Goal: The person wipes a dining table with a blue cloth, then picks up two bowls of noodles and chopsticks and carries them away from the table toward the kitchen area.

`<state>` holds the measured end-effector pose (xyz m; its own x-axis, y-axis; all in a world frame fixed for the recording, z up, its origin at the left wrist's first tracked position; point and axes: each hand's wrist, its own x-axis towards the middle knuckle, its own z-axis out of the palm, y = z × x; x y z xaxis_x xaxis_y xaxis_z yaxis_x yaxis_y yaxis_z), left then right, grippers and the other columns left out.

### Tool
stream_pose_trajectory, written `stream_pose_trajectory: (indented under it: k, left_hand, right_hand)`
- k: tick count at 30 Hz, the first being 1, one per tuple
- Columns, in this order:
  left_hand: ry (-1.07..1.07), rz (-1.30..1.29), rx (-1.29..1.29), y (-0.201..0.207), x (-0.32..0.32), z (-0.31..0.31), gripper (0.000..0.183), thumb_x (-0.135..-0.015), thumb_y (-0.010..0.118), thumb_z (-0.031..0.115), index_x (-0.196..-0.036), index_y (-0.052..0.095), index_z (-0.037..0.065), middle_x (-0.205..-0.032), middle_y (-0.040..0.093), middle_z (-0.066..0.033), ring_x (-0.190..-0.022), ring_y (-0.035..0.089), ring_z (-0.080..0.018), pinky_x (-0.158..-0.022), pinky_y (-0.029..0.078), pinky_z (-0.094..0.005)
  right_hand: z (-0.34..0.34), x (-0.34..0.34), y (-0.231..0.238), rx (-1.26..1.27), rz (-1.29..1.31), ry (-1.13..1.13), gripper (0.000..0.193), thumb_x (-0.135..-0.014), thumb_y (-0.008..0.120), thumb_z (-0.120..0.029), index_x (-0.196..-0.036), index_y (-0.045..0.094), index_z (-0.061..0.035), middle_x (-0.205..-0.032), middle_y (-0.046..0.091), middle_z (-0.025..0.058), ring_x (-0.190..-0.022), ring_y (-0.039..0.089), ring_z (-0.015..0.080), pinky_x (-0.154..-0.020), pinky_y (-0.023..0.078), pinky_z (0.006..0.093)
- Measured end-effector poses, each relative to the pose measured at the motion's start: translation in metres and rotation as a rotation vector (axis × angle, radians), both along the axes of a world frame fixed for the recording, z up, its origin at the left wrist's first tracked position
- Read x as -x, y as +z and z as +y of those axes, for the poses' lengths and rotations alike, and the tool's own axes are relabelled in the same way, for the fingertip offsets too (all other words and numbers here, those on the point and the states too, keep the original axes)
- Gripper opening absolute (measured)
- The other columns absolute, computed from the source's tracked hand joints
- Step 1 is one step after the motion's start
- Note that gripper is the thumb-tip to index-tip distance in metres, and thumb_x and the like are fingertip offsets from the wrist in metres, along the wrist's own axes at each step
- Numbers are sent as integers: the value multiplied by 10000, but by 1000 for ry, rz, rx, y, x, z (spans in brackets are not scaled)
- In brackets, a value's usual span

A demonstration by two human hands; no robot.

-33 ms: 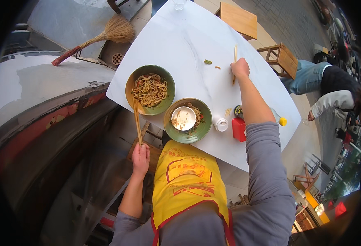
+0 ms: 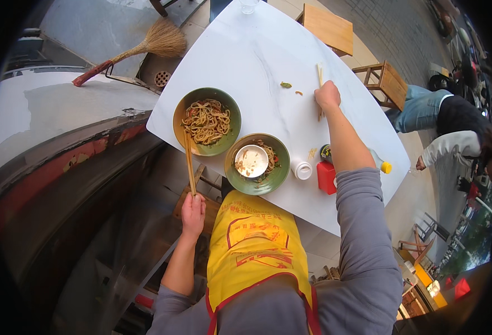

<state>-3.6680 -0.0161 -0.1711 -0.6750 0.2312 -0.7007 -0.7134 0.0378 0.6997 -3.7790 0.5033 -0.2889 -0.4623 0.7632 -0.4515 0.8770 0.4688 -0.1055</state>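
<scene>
Below the table's left edge, my left hand [image 2: 193,215] is closed on a pair of wooden chopsticks [image 2: 190,167], whose far ends reach the near rim of a green bowl [image 2: 233,111] of sauced noodles. My right hand [image 2: 328,96] grips a second pair of chopsticks [image 2: 319,72] over the far right of the table; its fingertips are partly hidden. A second green bowl [image 2: 281,176], nearer me, has a small white bowl [image 2: 251,161] sitting inside it beside leftover noodles. A green food scrap [image 2: 285,85] and an orange scrap [image 2: 299,93] lie left of my right hand.
On the white table [image 2: 246,67] stand a white lidded container [image 2: 302,171], a red box [image 2: 327,180], a dark jar and a yellow-capped bottle [image 2: 386,167]. Wooden stools [image 2: 327,28] line the far right side. A straw broom [image 2: 165,39] lies far left; a person [image 2: 458,117] is at right.
</scene>
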Motion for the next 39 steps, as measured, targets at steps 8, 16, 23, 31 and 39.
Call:
stream_pose_trajectory:
  k: [8,16,23,31,39]
  left_hand:
    - [31,48,-31,-12,-3,6,223,-1049,441,280,-936,502,97,-627,408,46,-486,325,-35,-434,243,-192]
    - [101,60,-60,-8,1,7,223,-1050,445,265,-917,502,95,-635,403,57,-535,331,-23,-474,253,-184]
    - [135,76,-44,-14,-3,-3,236,-1051,439,290,-923,494,99,-624,406,54,-500,328,-25,-447,259,-188]
    - [201,26,17,-18,-8,-11,231,-1046,446,258,-892,499,93,-638,400,57,-532,327,-17,-464,243,-184]
    - [255,-15,4,-34,-11,-24,229,-1040,459,259,-876,478,101,-639,396,55,-523,324,-22,-462,246,-184]
  right_hand:
    - [-41,10,41,-10,64,267,297,-842,604,-135,-1094,549,13,-1046,645,185,-960,650,365,-857,530,441]
    - [-175,26,89,1107,922,-61,123,-859,617,-68,-951,616,15,-806,626,64,-708,623,119,-607,553,257]
    - [-213,32,52,984,785,-46,336,-918,630,-320,-893,682,11,-739,637,34,-645,553,106,-608,469,263]
    - [-198,28,41,741,743,306,371,-950,611,-360,-1046,701,-13,-997,617,118,-827,606,197,-753,490,321]
    - [-104,164,27,259,930,380,448,-922,534,-53,-1370,526,-72,-1057,667,110,-762,646,147,-748,532,286]
